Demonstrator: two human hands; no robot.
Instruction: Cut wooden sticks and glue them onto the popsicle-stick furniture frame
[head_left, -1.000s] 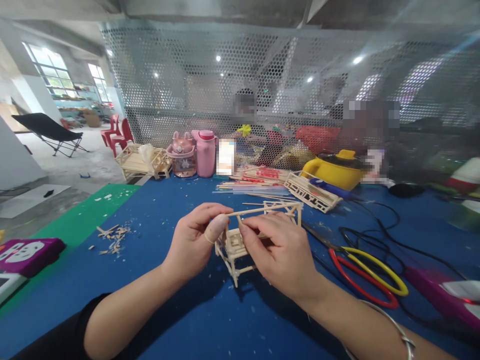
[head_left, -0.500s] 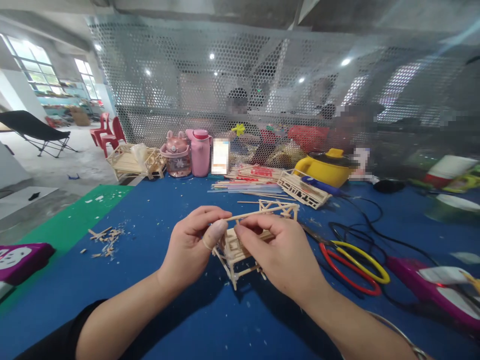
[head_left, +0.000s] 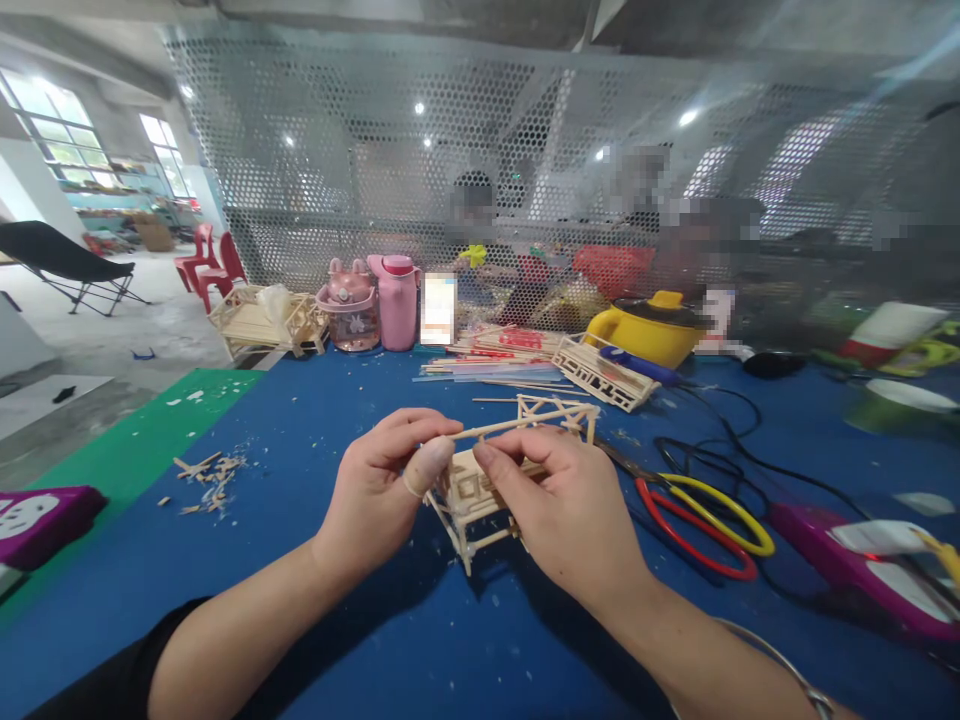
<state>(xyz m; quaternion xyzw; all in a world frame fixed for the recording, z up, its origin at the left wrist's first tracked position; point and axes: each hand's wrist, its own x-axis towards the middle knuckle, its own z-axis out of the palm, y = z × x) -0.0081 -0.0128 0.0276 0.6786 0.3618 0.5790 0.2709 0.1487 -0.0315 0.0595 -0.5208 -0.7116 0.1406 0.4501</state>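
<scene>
A small model frame of pale wooden sticks (head_left: 469, 488) stands tilted between my hands over the blue table (head_left: 360, 640). My left hand (head_left: 382, 485) pinches the left end of its long top stick between thumb and fingers. The thumb has a pale wrap. My right hand (head_left: 566, 495) is closed at the middle of the frame, its thumb and index finger pinching just under that top stick; the fingertips hide the exact piece. Crossed sticks show at the frame's right end, beyond my right hand.
Red-and-yellow-handled scissors (head_left: 701, 530) and black cables lie to the right. Loose sticks (head_left: 510, 345), a second stick model (head_left: 604, 375), a yellow pot (head_left: 649, 335) and pink bottles (head_left: 397, 305) stand behind. Wood scraps (head_left: 210, 480) lie left. People are beyond the mesh screen.
My right thumb and index finger have shifted slightly at the top stick. The whole view has moved a little; my left hand keeps its pinch.
</scene>
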